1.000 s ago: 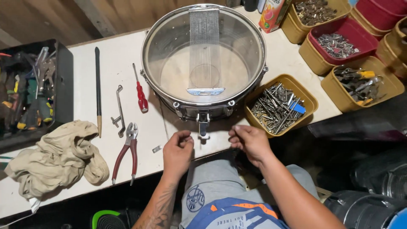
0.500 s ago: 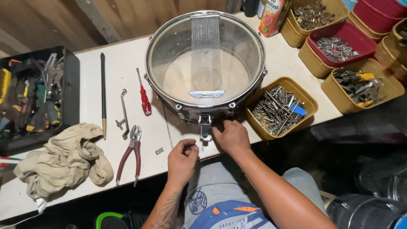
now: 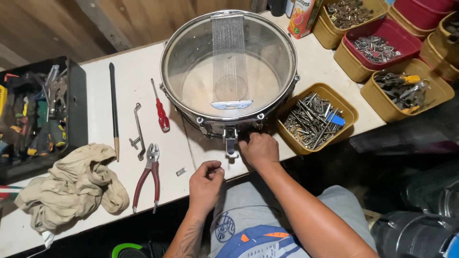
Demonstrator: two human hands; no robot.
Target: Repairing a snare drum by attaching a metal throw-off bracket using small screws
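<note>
1 yellow tub (image 3: 351, 112) of bolts sits at 3 o'clock of right hand (image 3: 259, 149), fingers pinching snare lever (image 3: 231, 139); left hand (image 3: 205, 184) curled, empty.

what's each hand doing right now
Left hand: loosely curled over the table edge; whether it holds anything cannot be told.
Right hand: fingers closed at the drum lever.
</note>
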